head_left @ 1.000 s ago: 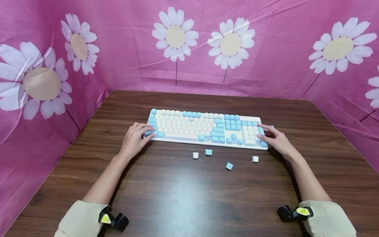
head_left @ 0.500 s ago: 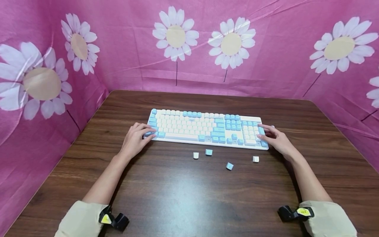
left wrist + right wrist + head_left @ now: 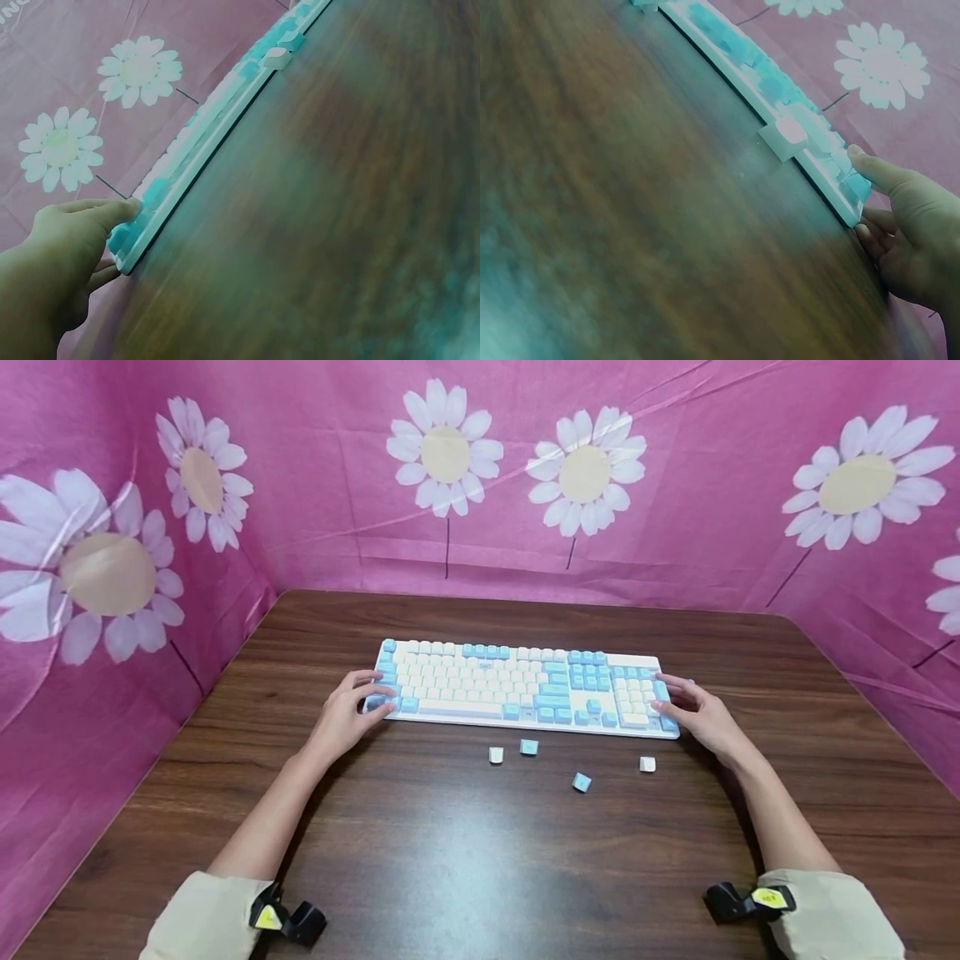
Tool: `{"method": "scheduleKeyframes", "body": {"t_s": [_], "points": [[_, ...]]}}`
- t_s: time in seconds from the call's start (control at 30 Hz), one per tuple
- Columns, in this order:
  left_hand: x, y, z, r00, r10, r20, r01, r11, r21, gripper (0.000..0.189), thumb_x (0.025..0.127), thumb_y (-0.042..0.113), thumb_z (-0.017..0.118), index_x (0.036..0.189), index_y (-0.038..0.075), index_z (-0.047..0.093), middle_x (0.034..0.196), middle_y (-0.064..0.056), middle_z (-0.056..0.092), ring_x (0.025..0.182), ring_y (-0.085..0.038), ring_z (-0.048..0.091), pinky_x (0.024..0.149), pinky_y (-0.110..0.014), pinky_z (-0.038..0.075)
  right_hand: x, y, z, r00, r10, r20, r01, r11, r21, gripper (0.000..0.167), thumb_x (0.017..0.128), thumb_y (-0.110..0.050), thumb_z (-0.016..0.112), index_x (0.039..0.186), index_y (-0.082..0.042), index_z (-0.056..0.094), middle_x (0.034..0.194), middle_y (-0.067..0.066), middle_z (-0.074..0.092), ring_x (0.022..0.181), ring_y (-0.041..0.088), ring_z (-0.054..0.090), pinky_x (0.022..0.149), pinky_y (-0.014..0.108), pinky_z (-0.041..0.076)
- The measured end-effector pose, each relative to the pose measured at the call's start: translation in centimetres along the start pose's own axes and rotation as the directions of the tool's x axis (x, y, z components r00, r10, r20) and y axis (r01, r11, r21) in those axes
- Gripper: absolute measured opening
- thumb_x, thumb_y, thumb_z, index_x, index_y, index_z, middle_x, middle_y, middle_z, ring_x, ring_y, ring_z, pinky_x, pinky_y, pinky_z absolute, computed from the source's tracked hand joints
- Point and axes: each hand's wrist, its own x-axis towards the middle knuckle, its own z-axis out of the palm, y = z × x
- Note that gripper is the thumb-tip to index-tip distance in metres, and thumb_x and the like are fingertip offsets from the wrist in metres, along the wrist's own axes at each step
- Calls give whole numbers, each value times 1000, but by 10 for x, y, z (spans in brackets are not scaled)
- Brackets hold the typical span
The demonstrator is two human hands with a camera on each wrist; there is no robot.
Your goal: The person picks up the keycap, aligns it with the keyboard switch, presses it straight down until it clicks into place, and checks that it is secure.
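A full-size white and light blue keyboard (image 3: 480,706) lies lengthwise across the desk. My left hand (image 3: 347,710) grips its left end, the thumb (image 3: 120,213) over the corner keys and other fingers by the end edge. At the opposite end, my right hand (image 3: 701,714) holds the keyboard in the same way, with its thumb (image 3: 874,166) on top by the number pad and fingers curled low at the side. Loose keycaps lie in front: a white keycap (image 3: 496,756), a blue keycap (image 3: 528,747), a tilted blue keycap (image 3: 582,782) and another white keycap (image 3: 647,764).
The brown wood-grain desk (image 3: 465,860) stretches under everything. Behind and beside it hangs a pink cloth (image 3: 315,468) printed with white daisies. Black wrist cameras sit at both cuffs, the left camera (image 3: 306,923) and the right camera (image 3: 723,902).
The fingers of my left hand have spread slightly at the keyboard's left end. My right hand and the loose keycaps have stayed in place.
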Motion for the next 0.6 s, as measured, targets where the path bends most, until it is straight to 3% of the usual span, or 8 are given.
{"method": "scheduleKeyframes", "body": {"t_s": [0.1, 0.3, 0.43, 0.6], "points": [[0, 2, -1, 999, -36, 18, 36, 999, -17, 14, 79, 11, 73, 92, 5, 70, 119, -17, 51, 110, -33, 46, 87, -50, 37, 0, 0, 0, 1000, 6, 5, -6, 1000, 29, 63, 94, -34, 52, 144, -6, 27, 136, 26, 37, 121, 26, 36, 81, 14, 33], [-1, 0, 0, 998, -44, 35, 47, 994, -101, 12, 79, 5, 72, 91, 3, 70, 125, -21, 47, 115, -37, 43, 92, -50, 34, 2, 2, 3, 999, -15, -39, 20, 990, 139, 60, 97, -29, 46, 142, 3, 24, 138, 28, 32, 117, 4, 39, 81, 6, 34], [0, -3, 0, 999, -48, 7, 49, 993, -111, 15, 77, 5, 73, 91, 1, 71, 123, -19, 50, 114, -34, 46, 90, -47, 37, 2, 3, 3, 998, -29, -49, 35, 989, 143, 60, 96, -28, 49, 142, 3, 25, 138, 28, 32, 119, 7, 39, 82, 6, 33], [0, -5, -1, 998, -56, -17, 54, 993, -108, 17, 75, 6, 75, 91, 2, 72, 121, -15, 54, 114, -30, 47, 88, -44, 38, 2, 3, 3, 998, -37, -54, 44, 987, 153, 59, 95, -28, 51, 141, 3, 29, 134, 30, 36, 113, 1, 42, 81, 8, 35]]}}
